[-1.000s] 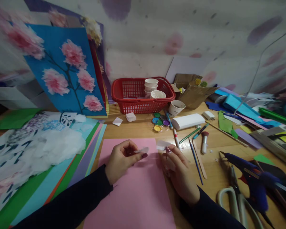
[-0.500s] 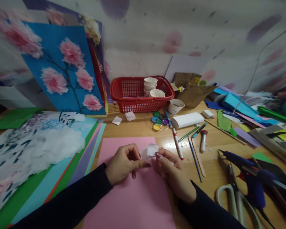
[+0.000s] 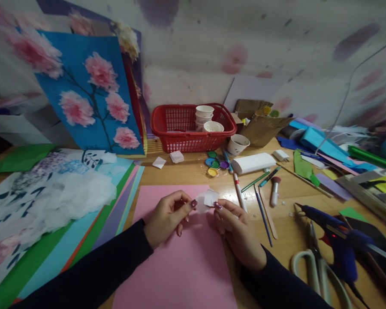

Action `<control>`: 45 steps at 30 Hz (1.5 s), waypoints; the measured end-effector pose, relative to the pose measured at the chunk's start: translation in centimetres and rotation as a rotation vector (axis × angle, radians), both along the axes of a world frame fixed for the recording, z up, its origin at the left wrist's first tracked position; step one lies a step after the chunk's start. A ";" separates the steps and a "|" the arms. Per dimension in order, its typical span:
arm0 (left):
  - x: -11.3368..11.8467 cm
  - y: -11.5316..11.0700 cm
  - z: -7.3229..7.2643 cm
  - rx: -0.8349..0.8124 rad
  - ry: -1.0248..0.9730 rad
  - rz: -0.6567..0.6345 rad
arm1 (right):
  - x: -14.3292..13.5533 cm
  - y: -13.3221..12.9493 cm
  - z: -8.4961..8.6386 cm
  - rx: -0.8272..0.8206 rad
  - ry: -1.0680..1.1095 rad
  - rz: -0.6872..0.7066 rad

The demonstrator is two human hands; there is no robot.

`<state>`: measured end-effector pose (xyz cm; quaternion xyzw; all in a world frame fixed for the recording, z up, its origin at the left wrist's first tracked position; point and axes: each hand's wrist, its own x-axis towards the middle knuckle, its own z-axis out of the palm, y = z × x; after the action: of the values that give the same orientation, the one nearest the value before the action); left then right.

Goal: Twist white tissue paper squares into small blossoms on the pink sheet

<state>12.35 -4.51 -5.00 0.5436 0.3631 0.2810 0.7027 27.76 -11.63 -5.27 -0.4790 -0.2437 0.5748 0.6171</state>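
Above the pink sheet (image 3: 176, 266), my right hand (image 3: 236, 231) pinches a small square of thin white tissue (image 3: 210, 198) between thumb and finger. My left hand (image 3: 170, 214) is at the other side, its thumb and forefinger pressed together at the left edge of a sheer piece of the tissue. Two small stacks of white squares lie farther back: one thin (image 3: 159, 162), one thicker (image 3: 176, 157).
A red basket (image 3: 193, 141) with paper cups stands at the back. Paint pots (image 3: 215, 164), pens and brushes lie right of centre. Scissors (image 3: 313, 266) and a blue glue gun (image 3: 341, 240) are at the right, layered coloured papers (image 3: 109, 219) at the left.
My left thumb and forefinger have moved up and closed at the tissue's left edge. The white square in my right hand has shifted slightly up and right.
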 end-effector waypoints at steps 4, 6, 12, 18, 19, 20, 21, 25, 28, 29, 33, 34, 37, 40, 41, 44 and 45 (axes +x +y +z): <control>-0.1 0.1 0.1 0.036 -0.028 0.163 | 0.1 0.1 0.0 -0.052 -0.033 -0.074; -0.1 0.2 0.2 0.039 0.015 0.172 | 0.1 0.1 0.0 -0.063 -0.047 -0.078; 0.2 -0.1 0.0 -0.001 0.078 -0.029 | 0.2 0.0 -0.2 -0.027 -0.068 -0.022; 0.0 -0.1 -0.1 0.029 -0.011 0.107 | 0.2 -0.1 -0.2 -0.056 -0.087 -0.037; -0.1 0.0 0.0 0.042 -0.010 0.135 | 0.2 -0.1 -0.2 -0.065 -0.109 -0.043; -0.1 0.2 0.0 0.066 0.009 0.173 | 0.2 -0.1 -0.3 -0.077 -0.139 -0.047; -0.1 0.3 0.0 0.102 0.046 0.221 | 0.2 -0.1 -0.4 -0.090 -0.177 -0.047; -0.2 0.5 0.0 0.369 0.253 0.505 | 0.5 -0.1 -0.7 -0.064 -0.391 0.003; -0.3 0.2 0.1 0.709 0.307 0.484 | 0.7 0.0 -0.6 0.067 -0.574 0.021; -0.3 0.0 0.1 0.816 0.300 0.403 | 0.7 0.1 -0.5 0.116 -0.618 0.030; -0.2 -0.3 -0.1 0.989 0.270 0.140 | 0.6 -0.1 -0.3 0.231 -0.668 0.131; -0.2 -0.3 -0.2 0.995 0.279 0.123 | 0.5 -0.2 -0.3 0.240 -0.669 0.156; -0.1 -0.2 -0.4 0.984 0.300 0.090 | 0.4 -0.4 -0.2 0.269 -0.697 0.201; -0.2 -0.2 -0.4 0.954 0.292 0.086 | 0.3 -0.4 -0.2 0.297 -0.720 0.203; -0.2 -0.2 -0.4 0.947 0.291 0.095 | 0.3 -0.4 -0.1 0.299 -0.723 0.198; -0.2 -0.1 -0.3 0.897 0.280 0.155 | 0.3 -0.4 -0.1 0.293 -0.746 0.188; -0.3 0.1 -0.2 0.862 0.279 0.192 | 0.3 -0.4 -0.1 0.291 -0.760 0.175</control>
<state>12.08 -4.44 -5.23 0.7827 0.3529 0.3941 0.3280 28.05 -11.98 -5.38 -0.5423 -0.5727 0.3668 0.4934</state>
